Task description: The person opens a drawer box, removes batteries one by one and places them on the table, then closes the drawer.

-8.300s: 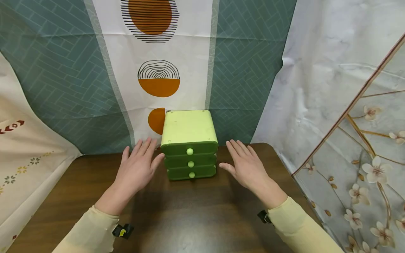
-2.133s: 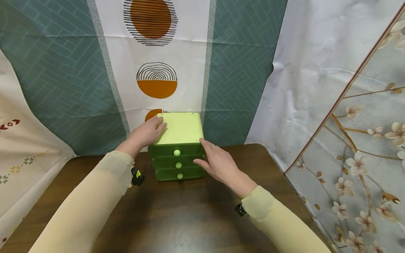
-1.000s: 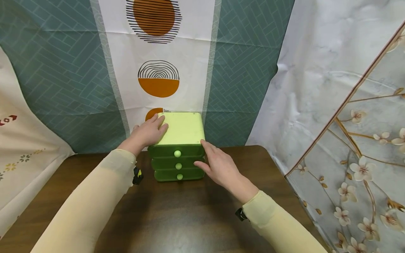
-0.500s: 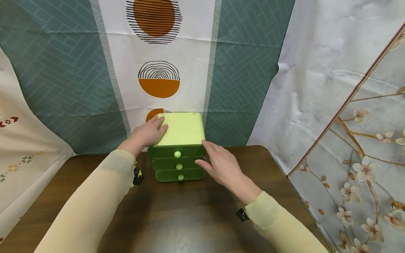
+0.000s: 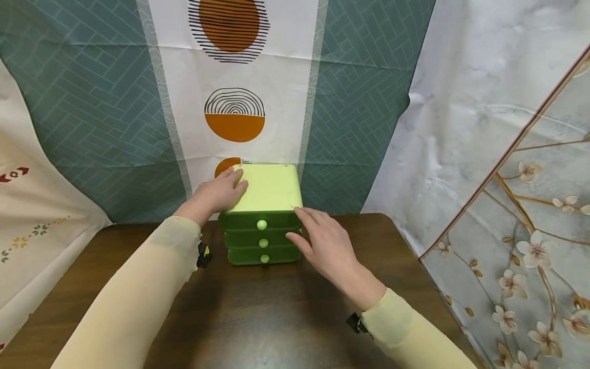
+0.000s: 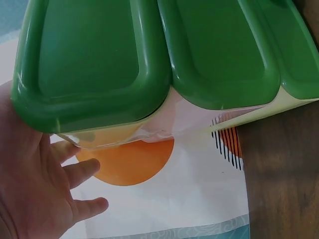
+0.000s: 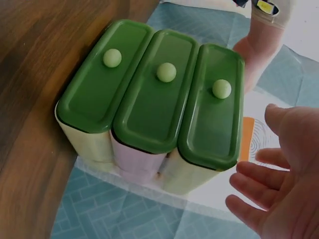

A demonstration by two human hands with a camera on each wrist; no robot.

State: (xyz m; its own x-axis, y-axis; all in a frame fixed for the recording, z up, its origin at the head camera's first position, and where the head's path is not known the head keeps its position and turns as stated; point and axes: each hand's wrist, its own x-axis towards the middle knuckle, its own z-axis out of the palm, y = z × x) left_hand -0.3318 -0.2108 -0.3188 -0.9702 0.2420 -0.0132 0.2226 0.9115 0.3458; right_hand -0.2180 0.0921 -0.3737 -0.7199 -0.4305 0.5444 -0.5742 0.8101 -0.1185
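A small three-drawer cabinet [image 5: 272,187] stands upright against the far cloth, with a pale yellow-green top and dark green drawer fronts. Every drawer sits closed, and each front has a round light green knob [image 5: 261,224]. My left hand [image 5: 215,196] lies over the cabinet's upper left edge, thumb on the top; in the left wrist view its fingers [image 6: 82,172] extend loosely past the side wall. At the upper right front corner is my right hand [image 5: 328,243], its fingertips touching or very near it. The right wrist view shows that hand [image 7: 294,169] with relaxed, spread fingers.
The cabinet stands on a dark brown wooden table [image 5: 258,318]. Behind it hangs a teal and white patterned cloth [image 5: 359,102]. A cream cloth [image 5: 41,205] borders the left, and a flowered marbled cloth [image 5: 507,205] the right.
Since the earliest frame, my left hand has moved onto the cabinet's top edge and my right hand closer to its side. The cabinet has shifted slightly left. Over the last second the hands barely move.
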